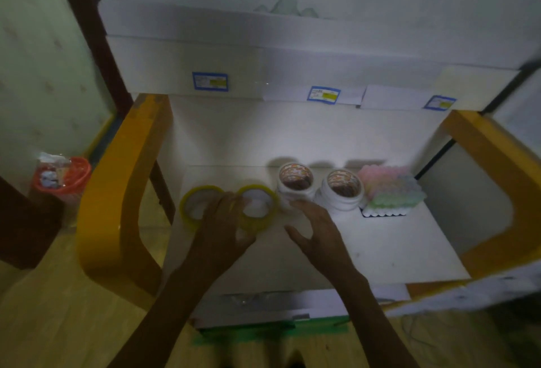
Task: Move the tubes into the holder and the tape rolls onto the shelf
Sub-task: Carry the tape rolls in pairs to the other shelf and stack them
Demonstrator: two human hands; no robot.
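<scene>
yellow tape rolls (pixel 257 206) are lying on the shelf (pixel 395 250), just beside the white jars (pixel 295 189). left hand (pixel 222 230) is pinching one; right hand (pixel 319 233) fingers are spreading, and could be bumping a jar over.

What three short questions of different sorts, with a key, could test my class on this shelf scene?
1. True or false: two yellow tape rolls lie side by side on the white shelf.
2. Which hand is over the tape rolls? A) left hand B) right hand
3. What stands directly right of the two white jars?

Key: 1. True. 2. A; whether it grips a roll cannot be told. 3. The holder of pastel tubes.
</scene>
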